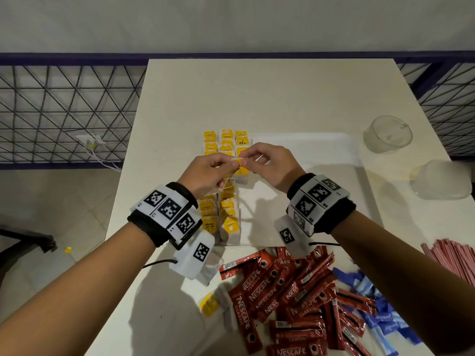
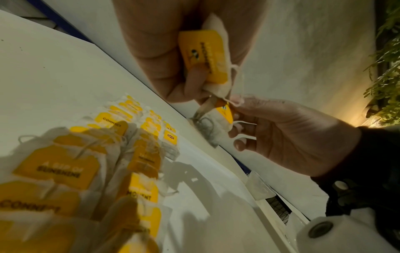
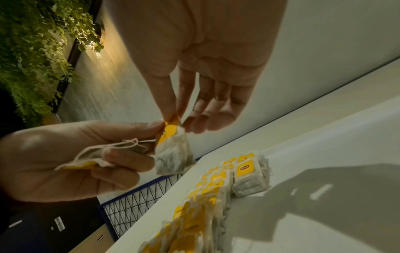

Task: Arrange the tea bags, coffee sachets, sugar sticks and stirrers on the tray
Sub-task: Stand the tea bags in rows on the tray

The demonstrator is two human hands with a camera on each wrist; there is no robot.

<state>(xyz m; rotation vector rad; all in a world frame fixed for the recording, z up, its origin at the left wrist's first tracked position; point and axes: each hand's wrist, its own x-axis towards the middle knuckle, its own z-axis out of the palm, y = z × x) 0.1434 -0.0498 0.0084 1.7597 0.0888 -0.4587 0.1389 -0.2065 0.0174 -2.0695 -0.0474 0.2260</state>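
Step in hand: separating one tea bag from a small bunch, above the rows already laid on the tray.
Left hand [image 1: 208, 173]: grip curled round a spare tea bag [image 2: 203, 56] against the palm, its string looped loose; thumb and forefinger also meet the hanging bag at its tag.
Right hand [image 1: 270, 164]: grip a fine pinch of thumb and forefinger on the yellow tag of the hanging tea bag [image 3: 173, 155]; the other fingers hang relaxed.
Tea bag rows [image 1: 223, 142]: columns at the left of the white tray [image 1: 321, 150], tags upward, overlapping; part hidden under the hands.
Coffee sachets [image 1: 290, 296]: loose red heap on the bench [image 1: 257, 93], near the person, off the tray.
Sugar sticks [image 1: 380, 312]: blue, just right of the sachets, off the tray.
Stirrers [image 1: 452, 260]: bundle at the right edge of the bench.
Handling advice: likely best to free the tangled strings first, pull by the tag gently as the paper tears easily, then lay the bag tag-up in line with the third column.
Risk: a snagged string could drag laid bags out of row.
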